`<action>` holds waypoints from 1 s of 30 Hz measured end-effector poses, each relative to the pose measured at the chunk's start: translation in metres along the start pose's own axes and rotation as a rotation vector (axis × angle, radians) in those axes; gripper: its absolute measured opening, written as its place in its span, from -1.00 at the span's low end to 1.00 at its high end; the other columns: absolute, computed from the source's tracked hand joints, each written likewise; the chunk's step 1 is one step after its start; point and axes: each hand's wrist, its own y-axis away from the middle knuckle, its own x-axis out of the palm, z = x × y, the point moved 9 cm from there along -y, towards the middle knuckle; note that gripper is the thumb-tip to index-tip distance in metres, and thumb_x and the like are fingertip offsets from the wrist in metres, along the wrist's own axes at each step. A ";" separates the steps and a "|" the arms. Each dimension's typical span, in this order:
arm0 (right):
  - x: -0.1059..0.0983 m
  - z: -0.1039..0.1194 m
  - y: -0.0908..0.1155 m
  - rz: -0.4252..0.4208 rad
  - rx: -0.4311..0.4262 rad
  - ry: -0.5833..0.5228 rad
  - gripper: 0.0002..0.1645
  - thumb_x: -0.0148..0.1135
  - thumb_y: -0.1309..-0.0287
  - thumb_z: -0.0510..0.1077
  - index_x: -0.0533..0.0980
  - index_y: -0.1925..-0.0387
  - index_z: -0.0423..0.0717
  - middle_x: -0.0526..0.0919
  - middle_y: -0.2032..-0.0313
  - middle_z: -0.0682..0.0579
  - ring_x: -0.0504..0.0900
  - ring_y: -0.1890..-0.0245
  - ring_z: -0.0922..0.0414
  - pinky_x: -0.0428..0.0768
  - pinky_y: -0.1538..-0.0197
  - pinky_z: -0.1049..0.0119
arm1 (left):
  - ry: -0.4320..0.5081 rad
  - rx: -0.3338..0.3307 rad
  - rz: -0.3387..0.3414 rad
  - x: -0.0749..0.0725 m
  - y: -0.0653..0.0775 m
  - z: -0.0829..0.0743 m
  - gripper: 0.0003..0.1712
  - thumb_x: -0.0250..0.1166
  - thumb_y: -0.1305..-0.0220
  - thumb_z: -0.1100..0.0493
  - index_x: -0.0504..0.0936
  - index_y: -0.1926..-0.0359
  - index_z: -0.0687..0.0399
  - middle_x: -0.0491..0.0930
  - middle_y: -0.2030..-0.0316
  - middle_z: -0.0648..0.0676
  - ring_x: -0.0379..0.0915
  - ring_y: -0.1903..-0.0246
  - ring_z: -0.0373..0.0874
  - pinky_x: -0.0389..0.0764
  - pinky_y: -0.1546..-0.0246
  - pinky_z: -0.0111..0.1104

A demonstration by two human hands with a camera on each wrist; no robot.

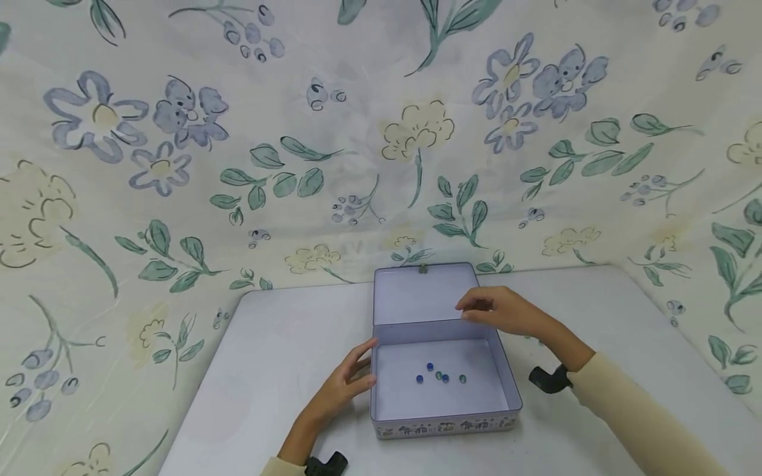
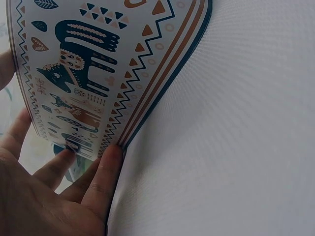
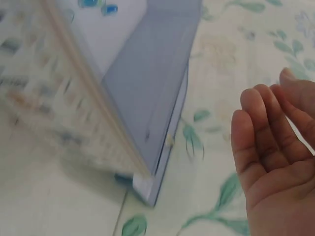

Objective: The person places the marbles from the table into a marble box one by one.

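Lilac box [image 1: 449, 426] lies open, its long axis running base to lid [image 1: 413, 296] toward the counter [image 1: 270, 344]'s far edge. Left hand [image 1: 340, 385], nearer, touches the box's left side, fingers extended; right hand [image 1: 506, 309], loosely bent, apparently empty, hovers by the lid.

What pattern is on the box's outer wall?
The box wall has dark blue animals, orange triangles and zigzag lines; clearest in the left wrist view.

Lilac-lined box [image 1: 446, 426] | lid [image 1: 417, 297] open | five marbles [image 1: 445, 378] (three blue, two greenish) | loose inside
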 end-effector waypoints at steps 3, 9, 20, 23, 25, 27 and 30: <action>-0.016 -0.011 0.012 -0.036 0.046 -0.010 -0.74 0.28 -0.33 -0.09 0.64 0.02 -0.11 0.72 0.17 0.08 0.66 0.21 0.25 0.68 0.13 0.40 | 0.002 -0.002 -0.009 -0.001 0.000 0.001 -0.25 0.16 -0.43 0.20 0.12 -0.55 -0.19 -0.05 -0.58 0.14 0.00 -0.48 0.42 0.17 -0.36 0.36; -0.040 -0.040 0.043 -0.089 0.117 -0.001 -0.74 0.26 -0.34 -0.10 0.62 0.01 -0.12 0.73 0.16 0.03 0.69 0.18 0.24 0.68 0.10 0.44 | 0.008 0.016 0.010 0.003 0.000 -0.001 -0.24 0.15 -0.43 0.23 0.10 -0.56 -0.16 -0.07 -0.58 0.16 0.01 -0.46 0.45 0.21 -0.35 0.35; -0.053 -0.097 0.087 -0.143 0.271 -0.029 -0.66 0.24 -0.36 -0.08 0.60 -0.02 -0.24 0.71 0.09 -0.20 0.70 0.14 -0.04 0.72 0.09 0.23 | 0.009 0.013 -0.001 0.000 0.001 0.003 -0.24 0.15 -0.44 0.22 0.10 -0.55 -0.17 -0.07 -0.58 0.17 0.00 -0.47 0.44 0.21 -0.36 0.33; -0.053 -0.111 0.096 -0.157 0.311 -0.027 -0.60 0.22 -0.38 -0.04 0.58 -0.04 -0.28 0.71 0.07 -0.21 0.70 0.11 -0.09 0.70 0.09 0.28 | 0.005 0.014 -0.004 -0.001 0.002 0.004 -0.25 0.15 -0.44 0.23 0.10 -0.55 -0.16 -0.06 -0.58 0.17 0.01 -0.47 0.44 0.19 -0.37 0.34; -0.053 -0.121 0.102 -0.175 0.336 -0.021 -0.61 0.21 -0.38 -0.03 0.58 -0.03 -0.27 0.71 0.07 -0.19 0.70 0.11 -0.07 0.69 0.11 0.34 | 0.000 0.014 -0.004 -0.002 0.002 0.003 -0.25 0.15 -0.44 0.23 0.10 -0.55 -0.15 -0.05 -0.58 0.17 0.01 -0.47 0.43 0.18 -0.37 0.34; -0.053 -0.130 0.107 -0.192 0.356 -0.013 -0.61 0.21 -0.39 -0.03 0.59 -0.03 -0.27 0.71 0.08 -0.17 0.70 0.10 -0.04 0.69 0.12 0.36 | -0.002 0.014 -0.004 -0.001 0.001 0.003 -0.25 0.15 -0.44 0.22 0.10 -0.55 -0.16 -0.05 -0.58 0.16 0.01 -0.47 0.42 0.17 -0.37 0.34; -0.053 -0.141 0.113 -0.210 0.389 -0.008 -0.63 0.20 -0.39 -0.05 0.59 -0.02 -0.26 0.71 0.08 -0.16 0.70 0.11 0.01 0.68 0.14 0.41 | 0.001 0.010 -0.001 0.001 0.000 0.005 -0.25 0.15 -0.45 0.20 0.09 -0.55 -0.19 -0.06 -0.58 0.14 0.00 -0.48 0.40 0.18 -0.38 0.33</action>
